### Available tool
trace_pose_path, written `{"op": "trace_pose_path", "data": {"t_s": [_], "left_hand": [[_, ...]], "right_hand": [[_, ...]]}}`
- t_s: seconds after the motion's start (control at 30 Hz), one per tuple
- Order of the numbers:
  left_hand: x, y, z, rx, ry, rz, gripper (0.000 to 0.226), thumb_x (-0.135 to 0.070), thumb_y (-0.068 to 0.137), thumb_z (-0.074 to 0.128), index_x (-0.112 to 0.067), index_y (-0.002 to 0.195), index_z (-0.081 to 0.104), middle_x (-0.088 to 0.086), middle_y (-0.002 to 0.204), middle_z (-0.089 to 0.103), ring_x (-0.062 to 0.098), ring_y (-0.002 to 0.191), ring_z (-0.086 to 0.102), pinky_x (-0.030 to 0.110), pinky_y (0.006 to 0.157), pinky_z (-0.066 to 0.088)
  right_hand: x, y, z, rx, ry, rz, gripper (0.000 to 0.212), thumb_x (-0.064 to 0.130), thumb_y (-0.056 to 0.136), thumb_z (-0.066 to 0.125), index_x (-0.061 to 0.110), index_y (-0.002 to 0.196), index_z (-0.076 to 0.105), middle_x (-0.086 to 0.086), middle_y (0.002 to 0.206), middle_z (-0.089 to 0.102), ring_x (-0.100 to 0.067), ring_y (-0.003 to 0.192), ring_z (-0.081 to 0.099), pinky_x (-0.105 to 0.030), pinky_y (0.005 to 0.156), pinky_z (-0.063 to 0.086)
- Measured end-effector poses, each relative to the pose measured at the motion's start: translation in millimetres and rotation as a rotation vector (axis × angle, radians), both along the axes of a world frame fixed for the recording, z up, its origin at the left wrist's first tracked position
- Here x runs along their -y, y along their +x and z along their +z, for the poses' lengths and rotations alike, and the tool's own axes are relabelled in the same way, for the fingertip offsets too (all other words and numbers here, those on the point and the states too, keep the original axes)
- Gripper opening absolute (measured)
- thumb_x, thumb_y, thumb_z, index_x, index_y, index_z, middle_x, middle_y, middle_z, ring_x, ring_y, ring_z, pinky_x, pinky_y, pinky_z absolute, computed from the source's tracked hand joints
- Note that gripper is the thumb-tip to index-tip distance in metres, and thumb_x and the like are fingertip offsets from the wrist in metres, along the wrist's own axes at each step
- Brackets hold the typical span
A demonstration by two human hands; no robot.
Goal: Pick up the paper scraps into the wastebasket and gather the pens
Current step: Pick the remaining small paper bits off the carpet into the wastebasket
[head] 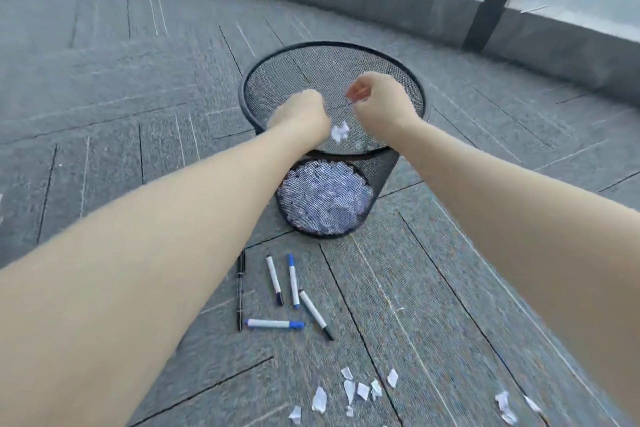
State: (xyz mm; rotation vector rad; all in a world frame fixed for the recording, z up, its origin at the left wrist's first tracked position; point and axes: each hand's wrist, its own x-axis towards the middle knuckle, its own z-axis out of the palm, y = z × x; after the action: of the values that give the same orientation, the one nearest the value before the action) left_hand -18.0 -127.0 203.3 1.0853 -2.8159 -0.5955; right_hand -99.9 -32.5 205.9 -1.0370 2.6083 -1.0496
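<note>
Paper point(340, 131) is seen just below the curled fingers of both hands, left point(300, 113) and right point(375, 99), over the wastebasket point(414, 80); whether anything is grasped cannot be told.

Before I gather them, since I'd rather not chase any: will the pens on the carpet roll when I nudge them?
Probably not far. The pens look round and slim, so they could roll sideways, but the carpet looks textured and should slow them. Two marker tips seem to touch, so nudging one may shift the other. They look stiff and light.
</note>
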Motion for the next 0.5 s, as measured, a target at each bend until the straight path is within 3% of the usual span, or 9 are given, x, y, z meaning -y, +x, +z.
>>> {"op": "trace_pose_path", "data": {"t_s": [0.07,0.17,0.3,0.4,0.5], "left_hand": [[-1.8,1.3,0.2,-0.013,0.019,-0.001,0.019,-0.016,0.086,0.054,-0.018,0.104,0.062,0.002,0.109,0.063,0.027,0.101,0.058,0.038,0.087,0.047],[-1.4,2.0,0.0,-0.030,0.053,-0.001,0.022,-0.031,0.086,0.056,-0.017,0.103,0.059,0.004,0.104,0.065,0.028,0.098,0.060,0.039,0.086,0.048],[-2.2,1.1,2.0,-0.061,0.057,0.020,0.027,-0.032,0.091,0.049,-0.010,0.098,0.063,0.008,0.102,0.063,0.031,0.096,0.057,0.036,0.077,0.043],[-6.5,4.1,5.8,-0.157,0.040,-0.018,0.022,-0.027,0.095,0.041,-0.012,0.089,0.056,0.006,0.091,0.057,0.028,0.085,0.054,0.033,0.071,0.038],[-9.7,9.9,7.7,-0.255,0.047,-0.055,0.014,-0.017,0.095,0.037,-0.017,0.103,0.049,0.002,0.092,0.055,0.024,0.079,0.052,0.034,0.068,0.040]], "right_hand": [[-1.1,-1.5,-0.3,-0.004,-0.060,-0.034,0.021,0.006,0.085,0.050,0.021,0.089,0.064,0.002,0.096,0.064,-0.010,0.075,0.057,-0.025,0.068,0.047],[-0.1,-2.2,-0.4,0.016,-0.107,-0.068,0.013,0.017,0.088,0.051,0.023,0.088,0.062,0.005,0.083,0.061,-0.005,0.059,0.052,-0.024,0.060,0.044],[-0.5,-3.9,0.5,0.037,-0.196,-0.146,0.017,0.025,0.093,0.046,0.016,0.102,0.057,0.009,0.076,0.054,-0.005,0.059,0.048,-0.028,0.065,0.042],[-0.6,-4.2,1.4,0.090,-0.316,-0.218,0.016,0.028,0.096,0.039,0.015,0.097,0.050,0.009,0.075,0.050,-0.009,0.065,0.048,-0.034,0.070,0.044],[-1.4,-1.0,4.5,0.190,-0.412,-0.204,0.024,0.037,0.096,0.035,0.016,0.091,0.046,0.009,0.070,0.047,-0.006,0.061,0.044,-0.032,0.067,0.037]]}}
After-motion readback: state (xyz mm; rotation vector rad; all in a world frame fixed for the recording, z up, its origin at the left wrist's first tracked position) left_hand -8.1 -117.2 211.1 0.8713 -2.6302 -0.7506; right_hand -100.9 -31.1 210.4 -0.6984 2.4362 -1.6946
